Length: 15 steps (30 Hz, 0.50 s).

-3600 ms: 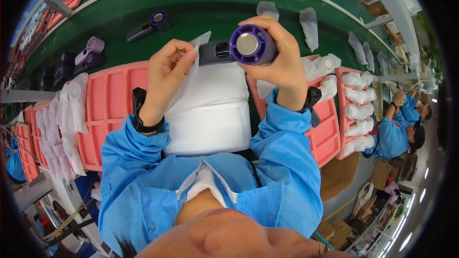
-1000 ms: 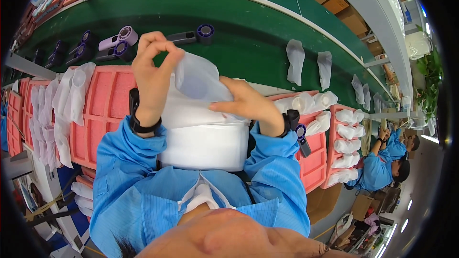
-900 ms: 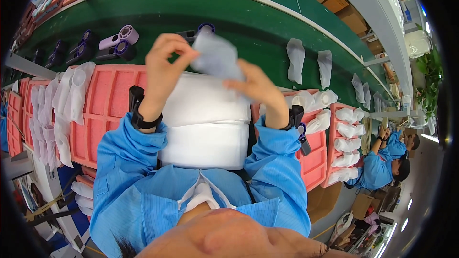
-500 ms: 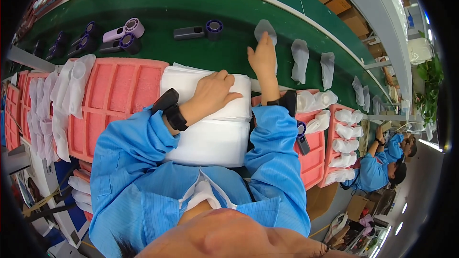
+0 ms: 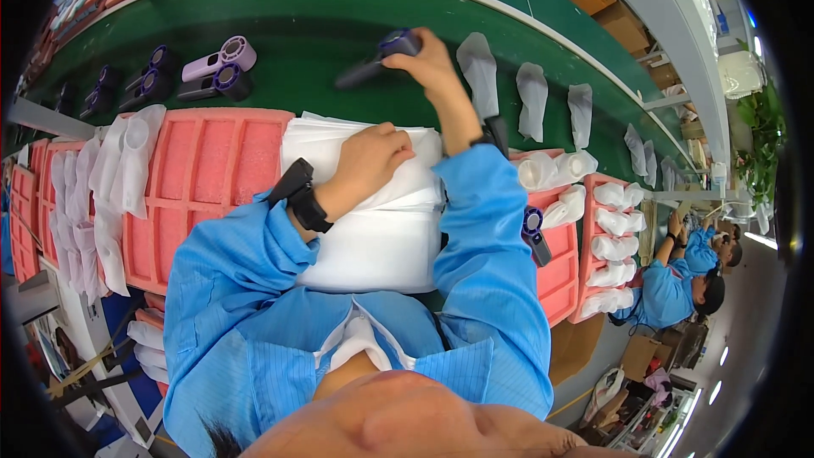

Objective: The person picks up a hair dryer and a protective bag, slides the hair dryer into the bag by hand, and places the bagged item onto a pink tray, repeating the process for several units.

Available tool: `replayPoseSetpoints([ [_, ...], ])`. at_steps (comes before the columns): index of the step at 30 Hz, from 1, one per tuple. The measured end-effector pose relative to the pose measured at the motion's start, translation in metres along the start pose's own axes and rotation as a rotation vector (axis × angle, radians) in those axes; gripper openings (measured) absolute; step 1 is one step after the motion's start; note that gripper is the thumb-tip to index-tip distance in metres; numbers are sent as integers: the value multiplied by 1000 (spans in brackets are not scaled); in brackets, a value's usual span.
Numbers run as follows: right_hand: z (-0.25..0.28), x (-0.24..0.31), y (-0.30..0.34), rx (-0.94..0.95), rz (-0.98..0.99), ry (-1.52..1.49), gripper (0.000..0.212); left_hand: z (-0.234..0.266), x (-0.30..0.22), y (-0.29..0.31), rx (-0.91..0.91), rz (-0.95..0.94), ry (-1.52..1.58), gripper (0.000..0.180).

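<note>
On the far side of the stack, my right hand [image 5: 431,61] is closed round the round head of a dark handheld fan [image 5: 363,75], its handle pointing left and blurred. The fan is over the green belt [image 5: 297,13]. My left hand [image 5: 369,161] rests on a stack of white sleeves [image 5: 373,246], fingers loosely bent, with nothing visible in its grip. To the right of my right hand, wrapped fans [image 5: 479,76] lie in translucent sleeves on the belt. Bare fans in dark and lilac [image 5: 222,58] lie farther left.
A pink foam tray [image 5: 199,161] stands left of the stack, with white-wrapped items [image 5: 136,153] along its left side. Right of me, another pink tray [image 5: 555,276] holds a bare dark fan [image 5: 534,233] and wrapped ones. Co-workers [image 5: 666,284] sit farther right.
My right hand has moved left from the wrapped fan to the bare dark fan and grasped its head. That fan is now tilted and blurred. My left hand stays on the sleeves.
</note>
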State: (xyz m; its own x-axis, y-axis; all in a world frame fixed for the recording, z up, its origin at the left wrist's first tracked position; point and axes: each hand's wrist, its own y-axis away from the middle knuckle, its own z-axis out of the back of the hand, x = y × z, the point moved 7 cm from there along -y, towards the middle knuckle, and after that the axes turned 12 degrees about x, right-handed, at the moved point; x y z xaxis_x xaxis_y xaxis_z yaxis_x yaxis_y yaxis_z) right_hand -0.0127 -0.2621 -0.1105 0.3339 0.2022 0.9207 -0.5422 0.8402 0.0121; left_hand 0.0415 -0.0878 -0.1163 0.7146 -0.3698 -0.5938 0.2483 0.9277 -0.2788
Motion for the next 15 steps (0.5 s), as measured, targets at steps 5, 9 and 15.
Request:
replayPoseSetpoints([
  [5,81,78,95,-108,274,-93,64,11,26,-6,124,153,635,9],
  [9,115,98,150,-119,385,-56,55,30,21,-9,101,135,849,12],
  [15,82,125,165,21,443,-2,53,52,16,-6,106,130,982,12],
])
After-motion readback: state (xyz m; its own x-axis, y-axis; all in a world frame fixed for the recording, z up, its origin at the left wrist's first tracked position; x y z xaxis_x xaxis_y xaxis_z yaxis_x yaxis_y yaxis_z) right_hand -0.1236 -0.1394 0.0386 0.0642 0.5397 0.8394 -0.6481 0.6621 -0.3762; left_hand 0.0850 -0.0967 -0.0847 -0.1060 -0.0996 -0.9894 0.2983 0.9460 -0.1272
